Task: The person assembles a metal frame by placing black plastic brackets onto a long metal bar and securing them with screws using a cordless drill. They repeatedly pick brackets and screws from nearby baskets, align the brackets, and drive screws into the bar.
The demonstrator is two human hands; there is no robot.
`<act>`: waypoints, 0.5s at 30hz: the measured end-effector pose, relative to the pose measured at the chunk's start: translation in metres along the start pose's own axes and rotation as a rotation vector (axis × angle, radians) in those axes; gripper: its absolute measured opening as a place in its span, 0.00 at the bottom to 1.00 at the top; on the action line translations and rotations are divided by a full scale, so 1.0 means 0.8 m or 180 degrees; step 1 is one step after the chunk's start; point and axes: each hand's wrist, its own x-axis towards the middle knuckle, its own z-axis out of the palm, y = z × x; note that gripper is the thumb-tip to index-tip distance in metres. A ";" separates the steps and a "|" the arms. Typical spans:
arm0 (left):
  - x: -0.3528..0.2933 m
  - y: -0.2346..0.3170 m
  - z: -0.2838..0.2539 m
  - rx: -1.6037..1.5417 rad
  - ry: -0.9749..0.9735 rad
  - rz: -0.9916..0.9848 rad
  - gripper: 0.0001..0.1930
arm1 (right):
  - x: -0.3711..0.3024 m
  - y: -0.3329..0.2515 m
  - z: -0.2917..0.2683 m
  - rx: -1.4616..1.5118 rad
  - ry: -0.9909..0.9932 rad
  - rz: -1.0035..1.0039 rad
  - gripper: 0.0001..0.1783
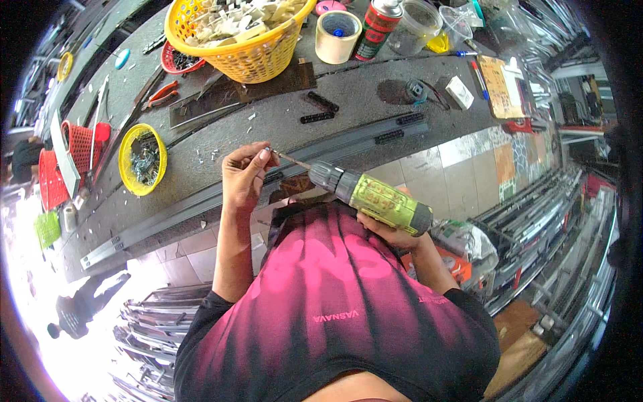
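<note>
My right hand (394, 231) is wrapped round the handle of a yellow-green cordless drill (382, 201), held level in front of my shirt. Its black chuck (324, 175) and long thin bit (293, 159) point left. At the bit's end, the thumb and fingers of my left hand (246, 175) pinch a small metal piece (270, 150) that looks like a screw, mostly covered by the fingertips. Beneath both hands, long grey aluminium profiles (167, 214) lie along the bench's near edge. Short black pieces (317, 118) rest beyond them.
On the dark bench (268, 120) stand a yellow basket (248, 63) of pale parts, a smaller yellow basket (125, 164) of metal bits, a tape roll (338, 40) and a spray can (379, 30). Orange-handled pliers (163, 94) lie left. Metal profiles (529, 221) are stacked at right; a person (77, 309) is lower left.
</note>
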 end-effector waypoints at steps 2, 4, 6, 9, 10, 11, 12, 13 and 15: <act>-0.001 -0.020 0.033 -0.0195 -0.0146 0.0187 0.09 | -0.015 0.023 -0.037 -0.0056 -0.0343 0.0044 0.20; -0.009 -0.038 0.067 0.0111 0.0054 0.0028 0.08 | -0.034 0.048 -0.071 0.0099 -0.0688 0.0608 0.23; -0.009 -0.055 0.096 0.0211 0.0063 -0.0004 0.07 | -0.046 0.076 -0.106 0.0099 -0.0763 0.0573 0.24; -0.009 -0.082 0.129 0.0079 0.0143 -0.0082 0.08 | -0.058 0.110 -0.150 -0.0041 -0.0832 0.0289 0.26; -0.009 -0.092 0.139 -0.0152 0.0126 -0.0128 0.08 | -0.060 0.118 -0.163 -0.0034 -0.0933 0.0358 0.25; -0.007 -0.102 0.148 -0.0378 0.0123 -0.0166 0.08 | -0.061 0.124 -0.173 -0.0012 -0.0986 0.0349 0.24; -0.007 -0.110 0.155 -0.0704 0.0024 -0.0159 0.09 | -0.060 0.128 -0.184 -0.0086 -0.1046 0.0307 0.22; -0.008 -0.116 0.162 -0.0732 -0.0021 -0.0126 0.08 | -0.059 0.131 -0.194 -0.0114 -0.0909 0.0178 0.21; -0.009 -0.125 0.170 -0.0618 -0.0050 0.0033 0.08 | -0.054 0.135 -0.212 0.0480 -0.1125 0.0595 0.23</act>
